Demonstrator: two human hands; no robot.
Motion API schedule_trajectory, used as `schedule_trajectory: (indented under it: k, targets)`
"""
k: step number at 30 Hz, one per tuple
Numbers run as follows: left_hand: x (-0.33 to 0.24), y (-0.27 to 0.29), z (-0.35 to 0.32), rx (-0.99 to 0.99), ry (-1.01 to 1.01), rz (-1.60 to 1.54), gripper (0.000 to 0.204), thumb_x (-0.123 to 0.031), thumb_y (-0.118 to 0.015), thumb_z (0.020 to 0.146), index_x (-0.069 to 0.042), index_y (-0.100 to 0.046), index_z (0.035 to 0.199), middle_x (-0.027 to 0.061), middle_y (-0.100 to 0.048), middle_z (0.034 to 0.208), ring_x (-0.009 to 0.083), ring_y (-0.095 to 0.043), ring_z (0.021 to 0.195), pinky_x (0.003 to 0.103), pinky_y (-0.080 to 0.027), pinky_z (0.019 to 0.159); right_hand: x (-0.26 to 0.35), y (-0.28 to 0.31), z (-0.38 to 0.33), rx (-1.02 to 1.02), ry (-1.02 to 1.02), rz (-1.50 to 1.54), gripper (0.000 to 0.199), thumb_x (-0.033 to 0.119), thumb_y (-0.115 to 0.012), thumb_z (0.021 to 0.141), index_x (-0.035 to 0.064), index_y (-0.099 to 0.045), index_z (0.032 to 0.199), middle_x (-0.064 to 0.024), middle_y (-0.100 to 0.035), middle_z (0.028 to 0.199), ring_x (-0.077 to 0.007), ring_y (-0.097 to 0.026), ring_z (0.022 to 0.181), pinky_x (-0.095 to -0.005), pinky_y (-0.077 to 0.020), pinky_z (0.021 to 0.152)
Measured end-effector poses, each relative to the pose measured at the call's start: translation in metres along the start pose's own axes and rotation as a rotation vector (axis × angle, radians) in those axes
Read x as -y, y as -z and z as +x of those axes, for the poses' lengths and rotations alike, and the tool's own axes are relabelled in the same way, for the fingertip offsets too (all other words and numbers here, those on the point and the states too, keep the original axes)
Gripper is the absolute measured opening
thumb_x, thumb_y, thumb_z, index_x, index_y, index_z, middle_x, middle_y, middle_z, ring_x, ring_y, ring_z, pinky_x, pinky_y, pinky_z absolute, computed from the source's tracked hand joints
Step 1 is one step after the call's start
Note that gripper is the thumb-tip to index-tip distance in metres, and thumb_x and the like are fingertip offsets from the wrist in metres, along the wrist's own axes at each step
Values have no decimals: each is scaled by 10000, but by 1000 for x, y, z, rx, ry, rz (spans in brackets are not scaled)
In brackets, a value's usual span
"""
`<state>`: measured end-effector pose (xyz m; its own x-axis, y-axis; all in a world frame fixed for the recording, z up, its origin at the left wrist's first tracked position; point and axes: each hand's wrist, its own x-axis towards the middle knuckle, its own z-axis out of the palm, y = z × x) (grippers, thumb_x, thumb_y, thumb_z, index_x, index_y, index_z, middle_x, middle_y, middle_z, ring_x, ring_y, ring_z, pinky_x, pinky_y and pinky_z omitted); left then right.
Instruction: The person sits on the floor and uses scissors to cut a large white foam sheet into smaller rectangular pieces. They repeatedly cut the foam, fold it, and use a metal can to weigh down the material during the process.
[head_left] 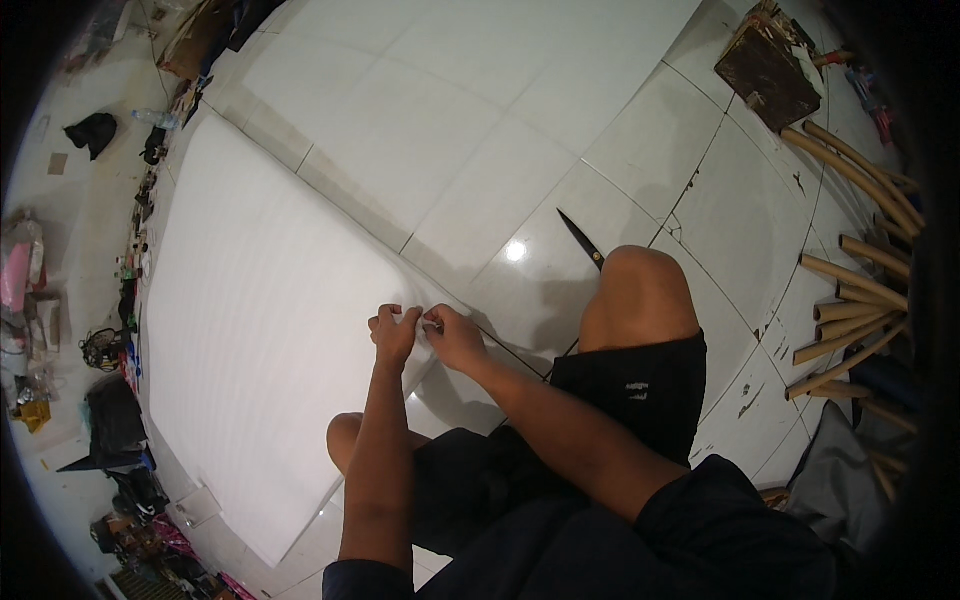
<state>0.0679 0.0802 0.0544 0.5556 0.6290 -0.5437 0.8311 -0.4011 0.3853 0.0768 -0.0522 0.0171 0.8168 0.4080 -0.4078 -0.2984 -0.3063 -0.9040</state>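
Clutter (110, 400) of bags and small items lines the far left edge of a white tiled floor (640, 150), beside a large white ribbed foam sheet (250, 300) spread flat across the tiles. At the sheet's right-hand edge, a seated person pinches the material with both hands held close together, almost touching: the left hand (394, 335) has its fingers curled shut on the foam's edge, and the right hand (452, 337) grips the same edge just beside it, fingers closed around a fold. Both forearms come up from the lower frame, over dark shorts and a bare raised knee (640, 290). Black scissors (582, 240) lie on the tiles just beyond that knee, well apart from the hands. Farther right, a bundle of tan cardboard tubes (850, 290) fans out along the edge, with a dark brown board (765, 70) above them.
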Motion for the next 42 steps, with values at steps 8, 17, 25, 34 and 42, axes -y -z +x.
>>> schedule_trajectory:
  k: [8, 17, 25, 34, 42]
  targets:
    - [-1, 5, 0, 40, -15, 34, 688, -428, -729, 727, -21, -512, 1237, 253, -423, 1276, 403, -472, 1176, 458, -421, 982, 1, 9, 2, -6, -54, -128, 425, 325, -604, 902, 40, -586, 1216, -171, -618, 1112, -318, -617, 1021, -430, -495, 885]
    - [-4, 6, -1, 43, -12, 28, 702, -357, -691, 736, 26, -490, 1288, 262, -424, 1285, 387, -491, 1158, 444, -438, 964, 14, 8, -9, -142, -116, -339, 445, 350, -649, 882, 51, -561, 1200, -189, -473, 1282, -371, -484, 1193, -479, -450, 959]
    - [4, 5, 6, 58, 17, -21, 708, -448, -730, 704, -56, -500, 1247, 260, -403, 1299, 434, -447, 1207, 483, -412, 998, 1, -2, 3, -35, -50, 160, 296, 277, -610, 864, 48, -616, 1051, -138, -684, 986, -308, -656, 902, -427, -508, 811]
    - [-10, 8, 6, 113, 54, 35, 803, -427, -760, 706, 11, -454, 1305, 257, -384, 1308, 369, -503, 1156, 437, -468, 935, -16, 8, 14, 69, -56, 116, 332, 268, -599, 846, 44, -633, 1089, -153, -667, 1011, -310, -647, 926, -424, -507, 825]
    - [-2, 8, 9, 96, 14, 62, 774, -374, -741, 720, 15, -445, 1320, 269, -367, 1335, 384, -504, 1160, 440, -472, 935, -4, 7, -8, -64, -128, -412, 460, 196, -655, 819, 85, -529, 1247, -159, -438, 1254, -378, -489, 1138, -482, -466, 927]
